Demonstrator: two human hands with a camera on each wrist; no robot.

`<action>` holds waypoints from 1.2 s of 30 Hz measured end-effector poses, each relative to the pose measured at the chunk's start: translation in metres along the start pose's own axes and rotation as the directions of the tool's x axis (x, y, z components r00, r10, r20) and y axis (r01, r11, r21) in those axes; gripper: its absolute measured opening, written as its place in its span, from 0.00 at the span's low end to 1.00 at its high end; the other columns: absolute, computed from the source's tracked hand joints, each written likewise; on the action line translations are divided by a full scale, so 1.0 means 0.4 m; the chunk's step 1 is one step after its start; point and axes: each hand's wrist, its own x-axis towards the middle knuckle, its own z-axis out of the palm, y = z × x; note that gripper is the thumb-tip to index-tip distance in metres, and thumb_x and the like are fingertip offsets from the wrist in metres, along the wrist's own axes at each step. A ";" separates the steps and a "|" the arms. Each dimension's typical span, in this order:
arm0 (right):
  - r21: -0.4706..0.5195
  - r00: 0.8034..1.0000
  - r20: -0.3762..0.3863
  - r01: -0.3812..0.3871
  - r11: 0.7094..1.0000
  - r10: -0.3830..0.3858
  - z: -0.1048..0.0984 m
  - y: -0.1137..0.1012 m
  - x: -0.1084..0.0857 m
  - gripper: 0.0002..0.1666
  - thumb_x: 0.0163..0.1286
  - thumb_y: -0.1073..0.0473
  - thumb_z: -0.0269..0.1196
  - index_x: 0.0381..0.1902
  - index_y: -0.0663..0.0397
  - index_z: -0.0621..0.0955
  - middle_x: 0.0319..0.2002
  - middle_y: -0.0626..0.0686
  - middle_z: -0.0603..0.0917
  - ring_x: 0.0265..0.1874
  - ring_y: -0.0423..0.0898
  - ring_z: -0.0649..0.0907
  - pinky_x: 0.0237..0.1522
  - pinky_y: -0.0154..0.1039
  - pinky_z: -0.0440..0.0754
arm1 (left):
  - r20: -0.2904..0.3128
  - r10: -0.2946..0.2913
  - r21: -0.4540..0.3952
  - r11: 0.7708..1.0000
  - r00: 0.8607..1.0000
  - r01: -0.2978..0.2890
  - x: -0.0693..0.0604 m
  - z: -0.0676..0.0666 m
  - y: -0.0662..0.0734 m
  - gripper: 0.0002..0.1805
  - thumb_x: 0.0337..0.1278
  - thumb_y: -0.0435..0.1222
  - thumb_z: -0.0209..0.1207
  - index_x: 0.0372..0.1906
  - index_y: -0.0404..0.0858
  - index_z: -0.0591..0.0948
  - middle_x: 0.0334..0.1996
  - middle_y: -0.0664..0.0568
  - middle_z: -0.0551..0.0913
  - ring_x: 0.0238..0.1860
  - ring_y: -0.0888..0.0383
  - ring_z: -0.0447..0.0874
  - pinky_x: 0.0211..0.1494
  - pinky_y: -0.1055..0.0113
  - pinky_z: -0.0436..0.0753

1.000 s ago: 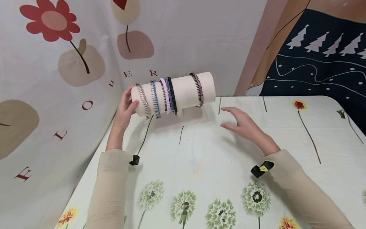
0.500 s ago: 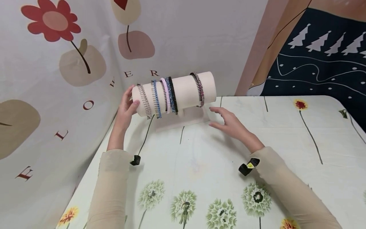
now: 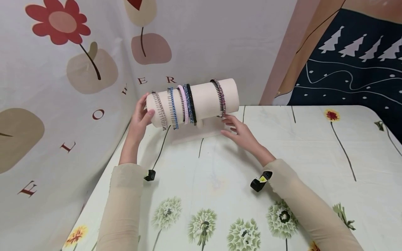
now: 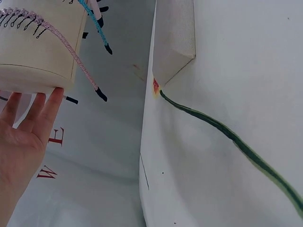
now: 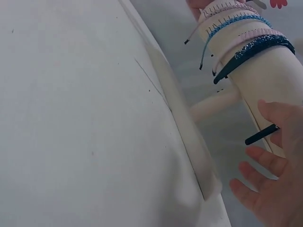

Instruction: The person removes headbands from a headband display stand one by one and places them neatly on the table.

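A cream cylindrical headband display stand [image 3: 203, 99] bears several headbands. My left hand [image 3: 140, 118] holds its left end, thumb at the front; in the left wrist view its fingers [image 4: 47, 113] touch the end face. Nearest that hand is a pale toothed headband [image 3: 159, 111], then a blue one [image 3: 172, 108], a pink one [image 3: 183, 104], a blue glittery one [image 3: 188, 103] and a black one [image 3: 191, 104]. Apart at the right sits a dark, pinkish glitter headband [image 3: 221, 97]. My right hand [image 3: 242, 134], fingers parted, is just below it; in the right wrist view a dark headband tip [image 5: 262, 135] lies by the thumb.
The stand's flat base [image 3: 198, 134] rests on a white table with a flower-print cloth [image 3: 220, 181]. A printed curtain [image 3: 201, 42] hangs close behind and to the left. Black wrist devices [image 3: 261, 182] hang at both cuffs.
My right hand has moved left, from beyond the stand's right side to beneath the glitter headband, its fingers drawing nearer it. My left hand and the headbands stay in place.
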 end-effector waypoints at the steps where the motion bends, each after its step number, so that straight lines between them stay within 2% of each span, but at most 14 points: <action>1: 0.028 1.000 0.001 -0.012 1.000 0.012 0.004 0.000 0.002 0.33 0.72 0.59 0.61 0.71 0.58 0.65 0.66 0.63 0.74 0.68 0.61 0.72 0.69 0.56 0.70 | 0.001 0.001 -0.003 1.000 1.000 -0.001 0.001 0.000 -0.001 0.36 0.70 0.42 0.50 0.79 0.53 0.53 0.78 0.52 0.57 0.62 0.62 0.72 0.52 0.73 0.78; 4: 0.087 0.999 -0.006 -0.031 0.996 0.031 0.014 0.002 0.006 0.32 0.72 0.59 0.60 0.71 0.58 0.66 0.66 0.64 0.73 0.68 0.61 0.72 0.70 0.55 0.70 | 0.004 -0.002 -0.008 1.000 1.000 0.002 -0.001 -0.001 0.001 0.36 0.70 0.41 0.50 0.79 0.52 0.53 0.78 0.51 0.57 0.62 0.62 0.72 0.52 0.73 0.78; 11: 0.134 0.998 -0.051 -0.024 0.991 0.031 0.027 0.011 0.016 0.27 0.73 0.59 0.59 0.68 0.57 0.70 0.65 0.63 0.74 0.67 0.61 0.72 0.70 0.56 0.69 | 0.005 0.007 -0.013 1.000 1.000 -0.007 0.001 0.001 -0.003 0.35 0.70 0.42 0.50 0.78 0.56 0.54 0.78 0.52 0.57 0.62 0.62 0.72 0.52 0.74 0.78; 15: 0.135 0.989 -0.133 -0.042 0.990 0.060 0.050 -0.001 0.020 0.25 0.72 0.58 0.60 0.65 0.57 0.72 0.62 0.61 0.77 0.65 0.59 0.75 0.69 0.55 0.70 | 0.003 0.014 -0.014 1.000 1.000 -0.014 0.001 0.001 -0.006 0.35 0.70 0.42 0.51 0.78 0.56 0.55 0.78 0.53 0.58 0.61 0.62 0.72 0.52 0.74 0.79; 17: 0.143 0.971 -0.220 -0.061 0.988 0.092 0.067 -0.013 0.024 0.23 0.71 0.56 0.62 0.62 0.57 0.75 0.59 0.60 0.80 0.62 0.56 0.78 0.68 0.53 0.73 | 0.000 0.015 -0.013 1.000 1.000 -0.015 0.001 0.001 -0.006 0.34 0.71 0.42 0.51 0.78 0.57 0.55 0.78 0.53 0.58 0.61 0.62 0.72 0.52 0.74 0.78; 18: 0.154 0.956 -0.272 -0.067 0.986 0.108 0.077 -0.020 0.027 0.22 0.70 0.55 0.63 0.59 0.58 0.77 0.57 0.59 0.82 0.60 0.55 0.79 0.67 0.51 0.74 | -0.003 0.015 -0.011 1.000 1.000 -0.015 0.001 0.001 -0.006 0.34 0.71 0.42 0.51 0.78 0.57 0.56 0.77 0.54 0.58 0.61 0.62 0.72 0.52 0.74 0.78; 22: 0.225 0.872 -0.462 -0.062 0.972 0.163 0.113 -0.038 0.049 0.18 0.66 0.54 0.68 0.48 0.61 0.82 0.48 0.59 0.86 0.51 0.51 0.84 0.59 0.42 0.80 | -0.006 0.013 -0.014 1.000 1.000 -0.014 0.002 0.004 -0.009 0.34 0.71 0.42 0.51 0.78 0.57 0.55 0.78 0.53 0.58 0.61 0.62 0.72 0.52 0.74 0.78; 25: 0.260 0.815 -0.545 -0.061 0.964 0.198 0.133 -0.042 0.065 0.15 0.64 0.56 0.69 0.42 0.62 0.82 0.43 0.60 0.86 0.43 0.47 0.84 0.50 0.34 0.80 | -0.003 0.017 -0.022 1.000 1.000 -0.017 0.001 0.005 -0.011 0.35 0.70 0.42 0.51 0.78 0.56 0.55 0.78 0.52 0.58 0.61 0.62 0.72 0.52 0.74 0.78; 27: 0.274 0.787 -0.578 -0.061 0.960 0.215 0.140 -0.043 0.071 0.13 0.64 0.57 0.69 0.40 0.63 0.82 0.41 0.60 0.86 0.39 0.44 0.84 0.46 0.30 0.79 | -0.004 0.020 -0.027 0.999 1.000 -0.020 0.000 0.006 -0.011 0.35 0.70 0.42 0.51 0.78 0.56 0.55 0.77 0.52 0.58 0.60 0.62 0.72 0.52 0.74 0.78; 29: 0.285 0.771 -0.596 -0.058 0.957 0.224 0.145 -0.042 0.073 0.12 0.64 0.58 0.69 0.38 0.63 0.82 0.40 0.60 0.86 0.37 0.41 0.82 0.44 0.28 0.78 | -0.004 0.023 -0.030 0.999 1.000 -0.023 -0.001 0.005 -0.011 0.35 0.70 0.41 0.50 0.78 0.55 0.55 0.77 0.52 0.58 0.60 0.61 0.73 0.52 0.73 0.79; 31: 0.294 0.764 -0.605 -0.044 0.955 0.222 0.147 -0.040 0.074 0.11 0.64 0.60 0.68 0.38 0.64 0.82 0.39 0.60 0.86 0.37 0.40 0.82 0.44 0.28 0.78 | -0.004 0.024 -0.030 0.999 1.000 -0.024 0.000 0.005 -0.012 0.35 0.70 0.41 0.50 0.79 0.54 0.54 0.77 0.52 0.58 0.60 0.62 0.73 0.52 0.74 0.78; 36: 0.311 0.771 -0.607 0.004 0.950 0.196 0.149 -0.038 0.071 0.10 0.65 0.62 0.67 0.38 0.64 0.80 0.40 0.59 0.85 0.38 0.40 0.82 0.50 0.34 0.81 | -0.005 0.019 -0.019 1.000 1.000 -0.019 0.000 0.002 -0.012 0.35 0.70 0.42 0.50 0.79 0.55 0.54 0.78 0.53 0.58 0.61 0.63 0.73 0.52 0.74 0.78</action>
